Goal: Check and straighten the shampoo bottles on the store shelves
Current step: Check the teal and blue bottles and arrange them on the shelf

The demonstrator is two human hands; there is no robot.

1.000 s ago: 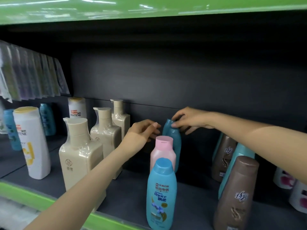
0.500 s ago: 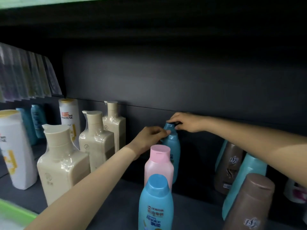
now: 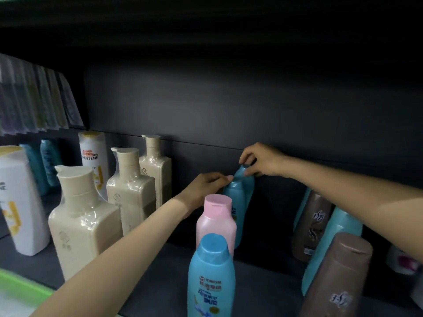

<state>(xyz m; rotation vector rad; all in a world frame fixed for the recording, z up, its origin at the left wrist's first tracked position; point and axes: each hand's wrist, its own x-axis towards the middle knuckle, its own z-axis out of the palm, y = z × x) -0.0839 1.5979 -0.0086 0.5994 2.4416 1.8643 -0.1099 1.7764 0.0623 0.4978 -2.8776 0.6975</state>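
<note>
1. Rear teal bottle (image 3: 238,197): stands at the back of the dark shelf (image 3: 160,277), centre of the frame, close to the dark back panel (image 3: 229,110); it leans slightly to the right, its cap uppermost.
2. Left hand (image 3: 206,188): reaches in from the lower left; the curled fingers close on the left shoulder of the rear teal bottle, fingertips touching it just below the cap. Whether the thumb also touches cannot be told.
3. Right hand (image 3: 263,160): reaches in from the right edge; thumb and bent fingers pinch the cap of the same bottle from above and from the right.
4. Pink bottle (image 3: 216,223): directly in front of the rear teal bottle, upright, hiding its lower left part.
5. Blue Rejoice bottle (image 3: 211,277): nearest the camera in the same row, bottom centre, upright, label facing forward.
6. Three cream pump bottles: front (image 3: 84,225), middle (image 3: 131,191), rear (image 3: 155,165), in a row running back at centre left, each in clear film.
7. White Pantene bottles: one large at the left edge (image 3: 18,202), one behind the cream row (image 3: 92,154).
8. Brown bottles and teal bottles, right side: a brown one at lower right (image 3: 338,277), a teal one behind it (image 3: 332,243), another brown one further back (image 3: 311,227); all lean left.
9. Hanging sachets (image 3: 34,97): upper left, blurred.
10. Green shelf edge (image 3: 20,287): lower left corner.
</note>
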